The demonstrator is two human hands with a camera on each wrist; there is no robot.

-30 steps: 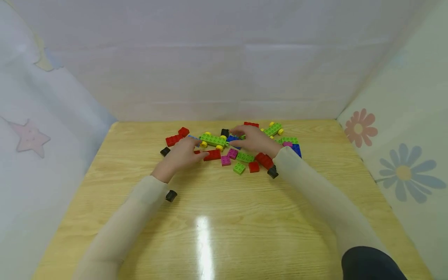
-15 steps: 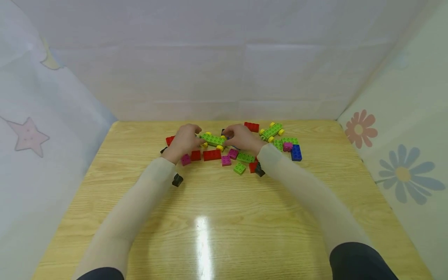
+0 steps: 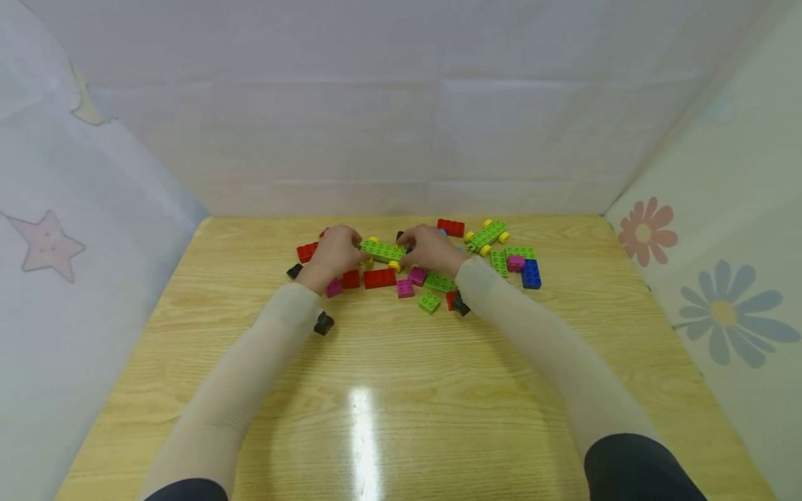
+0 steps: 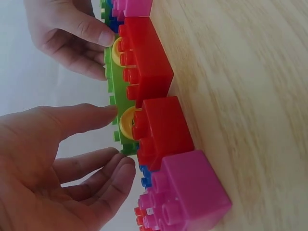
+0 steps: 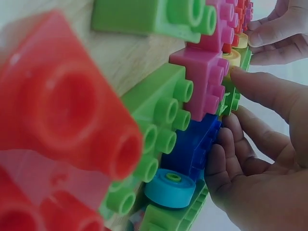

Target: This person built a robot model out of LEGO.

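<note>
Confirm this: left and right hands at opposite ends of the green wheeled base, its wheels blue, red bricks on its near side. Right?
Not blue: the left wrist view shows yellow wheels. The rest holds: left hand and right hand at opposite ends of the green wheeled base, red bricks on its near side.

Left hand (image 3: 335, 252) is now reaching farther forward to the left end of the car (image 3: 383, 252), exposing a pink brick (image 3: 333, 287). Right hand (image 3: 434, 249) is shifting left to its right end, revealing more blue brick (image 3: 530, 274). Dark left cuff (image 3: 188, 491) is entering view.
</note>
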